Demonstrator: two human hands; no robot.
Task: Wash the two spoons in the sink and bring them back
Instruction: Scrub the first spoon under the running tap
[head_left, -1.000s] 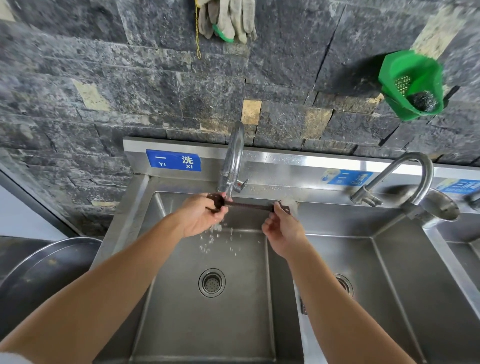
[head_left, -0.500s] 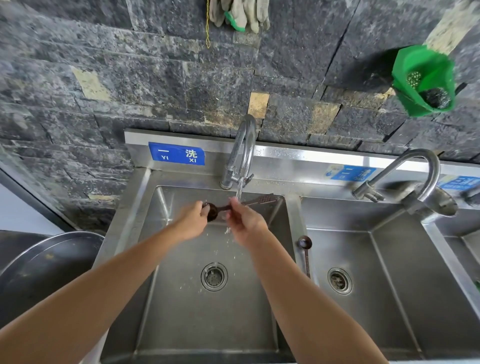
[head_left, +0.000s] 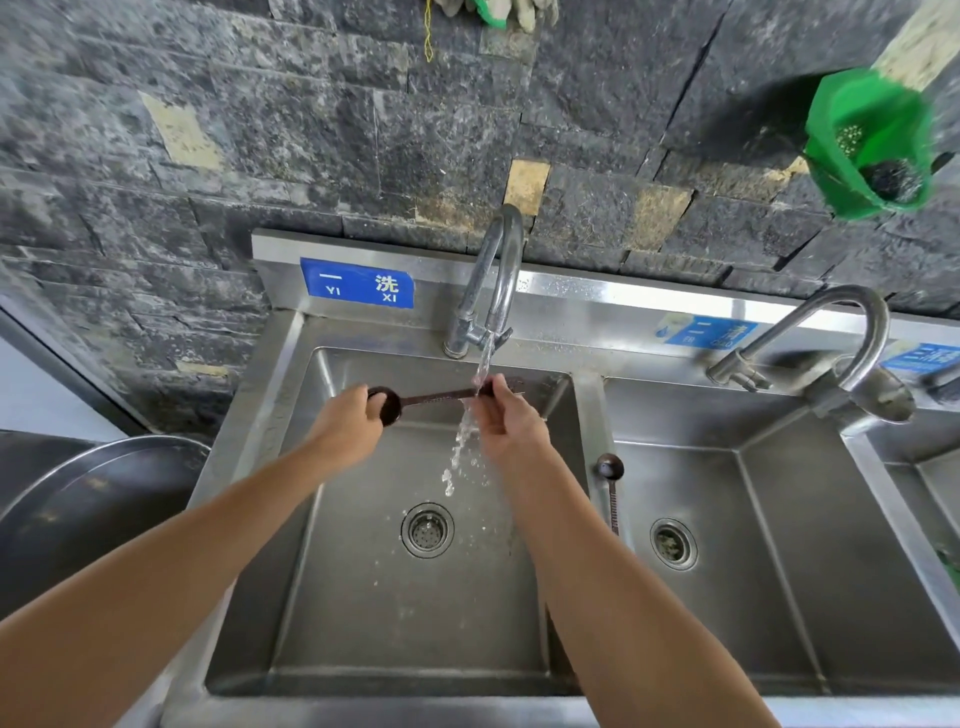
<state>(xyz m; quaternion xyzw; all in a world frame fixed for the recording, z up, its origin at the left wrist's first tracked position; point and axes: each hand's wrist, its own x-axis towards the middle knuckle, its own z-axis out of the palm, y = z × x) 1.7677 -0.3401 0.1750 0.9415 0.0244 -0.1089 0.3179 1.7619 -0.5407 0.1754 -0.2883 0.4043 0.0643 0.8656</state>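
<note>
A dark brown spoon (head_left: 431, 399) is held level over the left sink basin (head_left: 363, 613), under the running tap (head_left: 493, 280). My left hand (head_left: 348, 423) grips its bowl end. My right hand (head_left: 506, 421) pinches the handle, and the water stream falls on it there and splashes down toward the drain (head_left: 427, 530). A second dark spoon (head_left: 611, 483) lies on the steel divider between the left basin and the middle basin (head_left: 753, 597), bowl pointing away from me.
A second tap (head_left: 831, 343) curves over the middle basin, with a third basin's edge at far right. A large steel bowl (head_left: 88, 499) sits left of the sink. A green holder with scourers (head_left: 872, 145) and gloves (head_left: 498, 13) hang on the stone wall.
The spoon has shifted left so the stream now hits the handle near my right hand instead of the bowl end. My right hand slid along the handle. The view moved closer.
</note>
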